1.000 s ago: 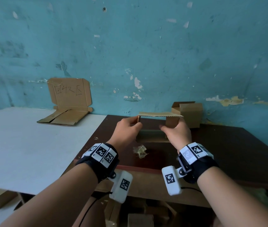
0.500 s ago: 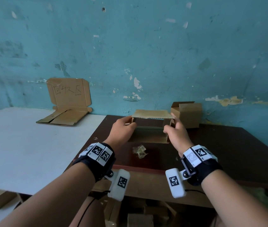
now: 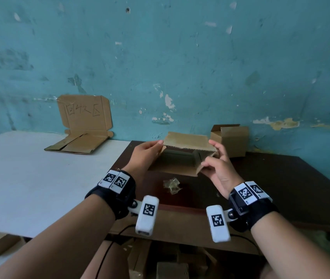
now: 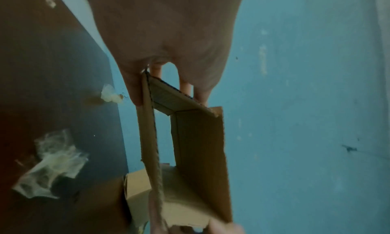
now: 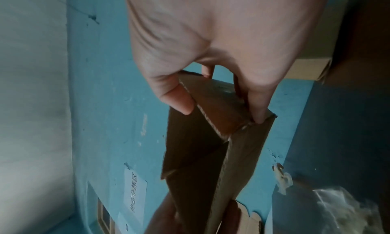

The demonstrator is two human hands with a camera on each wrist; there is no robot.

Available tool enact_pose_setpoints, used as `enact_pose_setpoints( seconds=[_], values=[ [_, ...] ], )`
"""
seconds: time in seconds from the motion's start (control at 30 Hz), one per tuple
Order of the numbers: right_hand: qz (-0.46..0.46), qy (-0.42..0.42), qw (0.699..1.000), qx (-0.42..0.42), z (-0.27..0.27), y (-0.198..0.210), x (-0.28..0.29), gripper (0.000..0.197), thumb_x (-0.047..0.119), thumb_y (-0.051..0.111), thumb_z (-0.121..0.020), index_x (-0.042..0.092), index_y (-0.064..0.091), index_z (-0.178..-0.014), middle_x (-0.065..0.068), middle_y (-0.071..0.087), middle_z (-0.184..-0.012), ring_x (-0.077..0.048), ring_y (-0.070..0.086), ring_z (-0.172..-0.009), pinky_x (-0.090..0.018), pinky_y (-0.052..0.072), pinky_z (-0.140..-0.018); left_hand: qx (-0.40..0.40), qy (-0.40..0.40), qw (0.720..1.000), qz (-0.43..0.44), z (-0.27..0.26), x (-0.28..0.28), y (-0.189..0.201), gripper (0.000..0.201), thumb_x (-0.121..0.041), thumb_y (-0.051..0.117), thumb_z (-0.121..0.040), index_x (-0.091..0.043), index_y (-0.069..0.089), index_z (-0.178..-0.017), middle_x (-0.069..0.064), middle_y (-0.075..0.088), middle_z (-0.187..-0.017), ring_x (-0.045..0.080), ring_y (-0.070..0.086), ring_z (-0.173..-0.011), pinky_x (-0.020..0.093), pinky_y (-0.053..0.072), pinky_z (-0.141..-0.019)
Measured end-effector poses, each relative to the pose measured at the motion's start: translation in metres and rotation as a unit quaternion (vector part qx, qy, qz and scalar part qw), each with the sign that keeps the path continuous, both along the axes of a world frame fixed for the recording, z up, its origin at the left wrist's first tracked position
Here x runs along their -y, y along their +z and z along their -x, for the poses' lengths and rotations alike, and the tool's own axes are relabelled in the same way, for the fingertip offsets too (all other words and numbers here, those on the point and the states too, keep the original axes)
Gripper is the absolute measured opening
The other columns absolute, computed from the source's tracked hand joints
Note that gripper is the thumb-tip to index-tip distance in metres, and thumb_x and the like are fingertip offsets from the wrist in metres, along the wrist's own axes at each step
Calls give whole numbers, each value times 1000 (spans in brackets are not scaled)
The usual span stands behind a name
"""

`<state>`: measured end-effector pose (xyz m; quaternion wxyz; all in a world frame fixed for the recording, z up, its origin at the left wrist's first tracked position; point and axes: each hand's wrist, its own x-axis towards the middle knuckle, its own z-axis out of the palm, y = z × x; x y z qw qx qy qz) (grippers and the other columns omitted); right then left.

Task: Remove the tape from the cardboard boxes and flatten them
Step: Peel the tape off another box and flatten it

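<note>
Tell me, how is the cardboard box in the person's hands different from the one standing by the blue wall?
The held box is up off the dark table, gripped at its ends by the left hand and right hand; the box by the wall stands on the table untouched. The held box is open right through like a sleeve and skewing toward flat; the other keeps its square shape, one top flap raised. Both are plain brown cardboard.

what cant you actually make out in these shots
- Box far end: in the head view its own top panel hides it, so any leftover tape is unknown.
- Left hand fingers: the box wall covers most of them in the head view.
- Second box contents: its walls hide the inside.
- Crumpled tape: blurred in both wrist views.
- Under the table: too dark to name.
</note>
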<state>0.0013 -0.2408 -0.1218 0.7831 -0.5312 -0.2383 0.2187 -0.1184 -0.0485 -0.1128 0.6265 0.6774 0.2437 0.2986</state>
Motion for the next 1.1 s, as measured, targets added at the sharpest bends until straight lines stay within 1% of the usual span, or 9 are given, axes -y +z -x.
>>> enact_pose_setpoints(
  seconds=[0.17,0.3,0.37,0.47,0.57,0.67,0.87,1.0,1.1],
  values=[
    [-119,39,980,-157,-1,3,5,37,-8,35,-92,13,48,-120,-20,55,-123,-34,58,-110,-53,53,-95,-94,-7,994,58,-1,-23,-6,102,-41,89,-75,-10,34,-156,11,54,-146,23,57,-124,36,46,-105],
    [-85,38,981,-172,-5,4,6,30,13,49,-97,5,51,-126,-25,60,-129,-35,61,-114,-49,53,-95,-115,-16,992,57,-2,-30,-12,114,-34,98,-61,-19,36,-156,3,53,-148,23,61,-120,40,52,-103],
    [-20,16,991,-132,-5,3,1,33,18,57,-99,7,56,-130,-21,63,-130,-32,64,-112,-44,57,-86,-117,-20,991,64,-4,-30,-15,118,-32,101,-49,-25,42,-152,5,60,-141,23,69,-108,40,61,-87],
    [58,-44,995,-74,-8,-3,-5,28,5,59,-99,13,56,-126,-15,61,-131,-30,65,-108,-42,57,-75,-122,-9,990,69,-3,-24,-14,106,-15,96,-66,-26,37,-154,7,57,-140,24,69,-101,30,61,-60],
    [105,-49,992,-50,-13,-11,-5,44,-5,55,-98,22,54,-134,-12,57,-134,-33,65,-112,-41,61,-71,-146,-10,985,85,-1,-21,-14,99,-13,96,-65,-17,45,-149,11,67,-127,29,72,-98,41,64,-75],
    [118,-48,991,-36,-12,-13,-3,64,-9,54,-97,32,46,-145,-7,54,-134,-32,64,-113,-42,61,-74,-161,-16,982,97,0,-21,-15,77,-13,99,-57,-7,63,-125,15,76,-104,31,76,-88,48,64,-80],
    [155,-50,985,-51,-13,-18,-3,70,-6,60,-94,25,39,-154,-10,59,-133,-33,62,-115,-50,60,-86,-187,-13,978,88,-1,-28,-20,100,-23,102,-30,-10,62,-121,14,75,-108,32,75,-94,47,63,-83],
    [197,-52,978,-48,-15,-21,1,33,13,69,-95,12,63,-128,-13,71,-116,-32,67,-108,-47,59,-84,-202,-35,977,56,6,-24,-14,68,-31,95,-63,-9,63,-119,11,75,-106,27,74,-93,40,63,-79],
    [210,-42,975,-52,-13,-19,-1,27,25,70,-97,9,64,-118,-14,73,-112,-33,69,-106,-51,58,-93,-203,9,979,2,4,-20,-15,49,-51,69,-92,-8,66,-115,9,73,-103,23,70,-87,30,55,-63]
  ],
)
